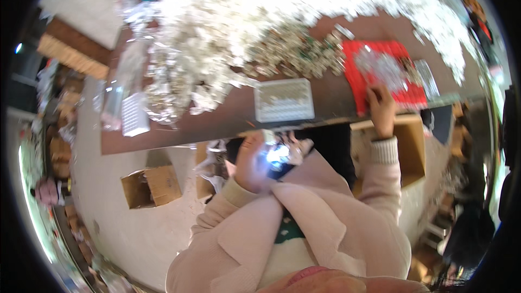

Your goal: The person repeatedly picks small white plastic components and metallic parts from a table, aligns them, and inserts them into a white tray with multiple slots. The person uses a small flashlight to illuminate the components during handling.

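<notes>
My left hand (249,164) is closed in front of my body, just below the table edge. A white glare covers most of what it holds, so its kind cannot be made out; a pale, blocky end shows by the fingertips. My right hand (383,111) reaches over the front edge of a red sheet (355,97), its fingers curled together. Anything between those fingertips is too small to tell. Beyond them, small clear plastic pieces (380,68) lie heaped on the red sheet. A shallow clear tray with a grid of cells (284,100) lies between the hands at the table edge.
Across the back of the brown table (217,125) spreads a large heap of shiny whitish pieces (228,27), with darker metallic bits (298,49) in front. A white gridded tray (134,115) lies at left. Cardboard boxes (152,185) stand on the floor below.
</notes>
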Demonstrator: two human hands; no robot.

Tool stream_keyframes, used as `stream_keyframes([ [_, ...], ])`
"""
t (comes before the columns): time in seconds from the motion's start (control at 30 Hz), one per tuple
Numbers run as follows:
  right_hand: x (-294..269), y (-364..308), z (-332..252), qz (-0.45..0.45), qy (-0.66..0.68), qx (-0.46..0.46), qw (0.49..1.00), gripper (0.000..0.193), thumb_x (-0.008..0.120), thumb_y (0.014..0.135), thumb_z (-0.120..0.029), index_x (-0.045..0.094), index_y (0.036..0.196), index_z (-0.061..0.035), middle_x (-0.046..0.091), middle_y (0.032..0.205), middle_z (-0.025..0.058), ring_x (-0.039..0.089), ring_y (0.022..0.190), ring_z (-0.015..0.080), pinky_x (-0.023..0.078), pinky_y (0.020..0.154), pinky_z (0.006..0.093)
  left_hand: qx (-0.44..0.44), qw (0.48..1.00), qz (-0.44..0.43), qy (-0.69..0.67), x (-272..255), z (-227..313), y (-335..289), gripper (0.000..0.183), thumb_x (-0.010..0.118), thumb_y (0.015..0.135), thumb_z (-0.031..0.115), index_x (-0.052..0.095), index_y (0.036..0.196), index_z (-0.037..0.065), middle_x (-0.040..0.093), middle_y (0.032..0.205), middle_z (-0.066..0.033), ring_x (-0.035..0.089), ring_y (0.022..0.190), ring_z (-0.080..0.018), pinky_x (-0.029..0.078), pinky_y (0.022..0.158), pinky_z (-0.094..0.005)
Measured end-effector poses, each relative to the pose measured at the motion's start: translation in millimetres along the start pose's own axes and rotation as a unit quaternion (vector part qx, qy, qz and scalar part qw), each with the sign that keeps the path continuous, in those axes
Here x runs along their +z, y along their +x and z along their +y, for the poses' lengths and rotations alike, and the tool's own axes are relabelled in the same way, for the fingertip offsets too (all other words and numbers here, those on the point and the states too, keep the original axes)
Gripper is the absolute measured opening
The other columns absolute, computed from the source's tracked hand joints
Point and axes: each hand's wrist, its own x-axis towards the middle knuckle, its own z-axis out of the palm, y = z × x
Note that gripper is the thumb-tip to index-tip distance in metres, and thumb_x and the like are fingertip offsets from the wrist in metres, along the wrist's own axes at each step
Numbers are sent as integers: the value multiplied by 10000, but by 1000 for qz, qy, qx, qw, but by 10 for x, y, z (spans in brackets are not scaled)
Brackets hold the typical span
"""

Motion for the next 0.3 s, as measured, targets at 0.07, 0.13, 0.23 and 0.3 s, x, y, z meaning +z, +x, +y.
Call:
stream_keyframes([
  [0.07, 38, 17, 52, 27, 16, 7, 999, 94, 670, 921, -35, 690, 1009, -9, 702, 836, 120, 651, 775, 148, 525, 730, 299, -96, 983, 32, -152, 46, 48, 13, 186, 580, 956, 87, 615, 1128, 25, 663, 975, -72, 524, 698, -81, 337, 496, -186],
  [0.13, 33, 17, 120, 30, 0, -26, 999, 102, 671, 910, -23, 698, 1007, -5, 710, 851, 117, 650, 783, 143, 525, 741, 295, -129, 955, 9, -269, 39, 72, 33, 163, 616, 1005, 175, 628, 1100, 43, 678, 954, -56, 508, 641, -44, 293, 421, -158],
  [0.23, 30, 32, 189, 15, 32, -18, 999, 124, 685, 902, -28, 715, 1017, 8, 729, 897, 120, 681, 837, 151, 536, 771, 297, -164, 951, 27, -261, 60, 75, 33, 175, 626, 1003, 184, 626, 1110, 44, 672, 975, -43, 522, 671, -41, 273, 415, -152],
  [0.3, 33, 52, 214, 21, 2, -40, 999, 152, 688, 909, -39, 734, 1052, -17, 746, 975, 137, 712, 886, 226, 544, 809, 315, -185, 914, 22, -361, 53, 85, 48, 181, 632, 1000, 186, 625, 1114, 45, 673, 985, -37, 532, 689, -42, 267, 412, -153],
])
